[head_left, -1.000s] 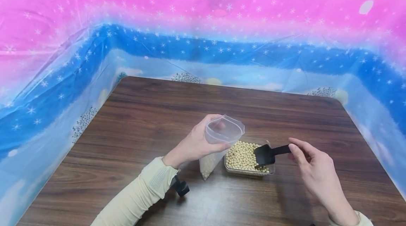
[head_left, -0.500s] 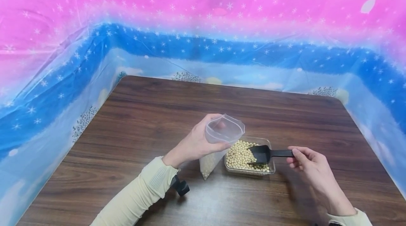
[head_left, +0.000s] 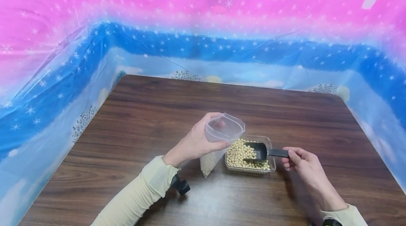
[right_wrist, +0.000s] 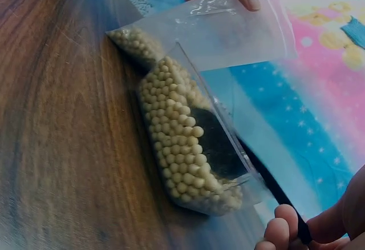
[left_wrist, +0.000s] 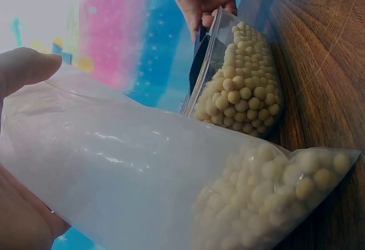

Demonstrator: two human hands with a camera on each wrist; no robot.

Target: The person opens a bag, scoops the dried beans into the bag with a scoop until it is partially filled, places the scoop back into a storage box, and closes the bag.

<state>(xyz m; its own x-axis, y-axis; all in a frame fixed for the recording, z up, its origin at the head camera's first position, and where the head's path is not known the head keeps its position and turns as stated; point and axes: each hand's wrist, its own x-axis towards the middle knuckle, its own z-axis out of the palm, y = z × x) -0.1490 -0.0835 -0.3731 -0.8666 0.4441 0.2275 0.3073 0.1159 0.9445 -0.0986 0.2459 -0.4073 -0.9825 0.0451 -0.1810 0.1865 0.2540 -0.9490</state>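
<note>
My left hand (head_left: 201, 138) grips a translucent plastic bag (left_wrist: 125, 153) near its top, thumb on one side. The bag's mouth gapes wide, and pale round soybeans fill its bottom corner. To its right stands a clear rectangular container (head_left: 248, 172) with soybeans (right_wrist: 177, 141) heaped inside. My right hand (head_left: 306, 164) pinches the end of a black scoop's handle between thumb and fingers. The blade of the scoop (head_left: 260, 151) is pushed among the soybeans, its front edge partly covered by them. The handle reaches out over the container's right wall.
Both containers of soybeans stand on a dark wooden table (head_left: 158, 106). A patterned pink and blue cloth (head_left: 203, 48) hangs around its far and side edges. A black strap mount (head_left: 181, 186) juts from my left wrist.
The scoop has tipped from steep to nearly level and slid left, deeper into the soybeans. My right hand has shifted slightly down, then left. The left hand and bag stay nearly still.
</note>
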